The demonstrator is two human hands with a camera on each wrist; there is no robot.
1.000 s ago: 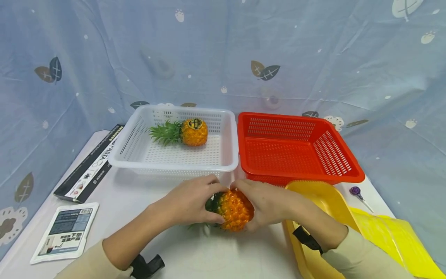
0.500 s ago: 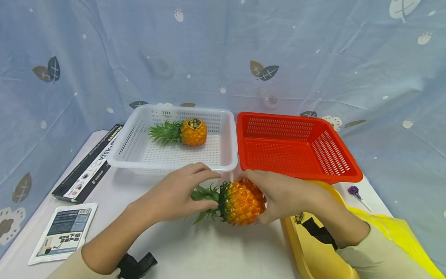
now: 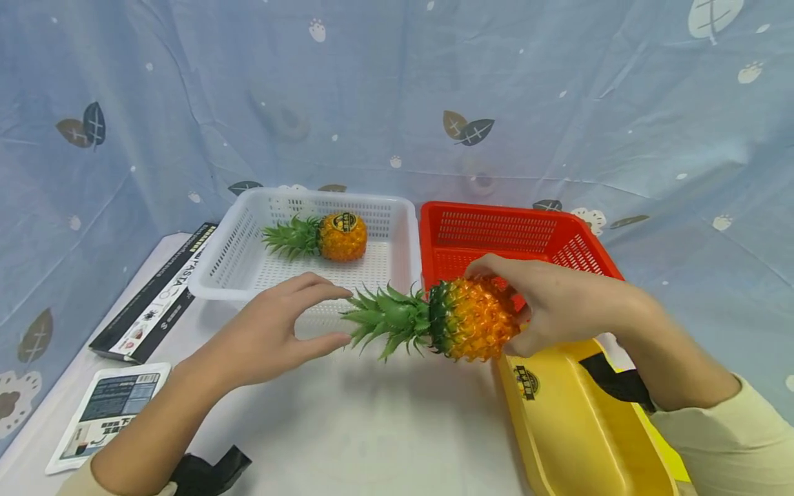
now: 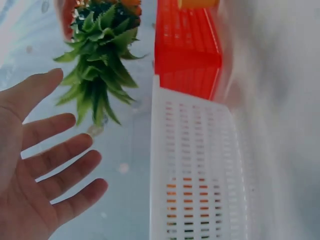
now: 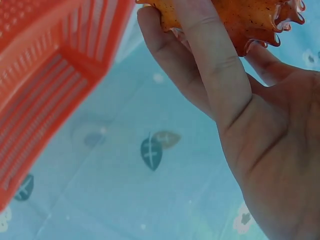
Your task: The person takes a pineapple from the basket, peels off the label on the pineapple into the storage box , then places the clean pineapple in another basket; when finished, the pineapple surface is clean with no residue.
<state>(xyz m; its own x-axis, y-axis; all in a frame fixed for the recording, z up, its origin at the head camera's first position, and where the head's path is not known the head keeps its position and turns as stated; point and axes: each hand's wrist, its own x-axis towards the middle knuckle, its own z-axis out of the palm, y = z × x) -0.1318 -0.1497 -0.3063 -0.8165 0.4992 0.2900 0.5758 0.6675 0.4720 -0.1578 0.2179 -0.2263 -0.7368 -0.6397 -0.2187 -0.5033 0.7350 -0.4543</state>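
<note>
The glossy orange pineapple (image 3: 476, 320) with a spiky green leaf crown (image 3: 392, 317) is held in the air above the white table (image 3: 397, 441), in front of the red slotted plastic basket (image 3: 486, 231). Its long axis lies sideways, close to level; the crown points to the person's left and the rounded base to the right. The right hand (image 3: 548, 300) grasps the base end, fingers and thumb curled around the body. The left hand (image 3: 267, 334) is released, its fingers extended and spread just beside the leaf tips; contact with them cannot be confirmed.

A second orange pineapple (image 3: 343, 238) lies in the white perforated plastic basket (image 3: 377, 262), its crown also pointing left. A yellow oblong plastic tray (image 3: 589, 406) sits below the right forearm. At left, a long black-and-white printed box (image 3: 158, 293) lies beside the white basket, a flat white printed packet (image 3: 105, 413) nearer the person. A pale blue leaf-patterned curtain (image 3: 372, 89) hangs behind.
</note>
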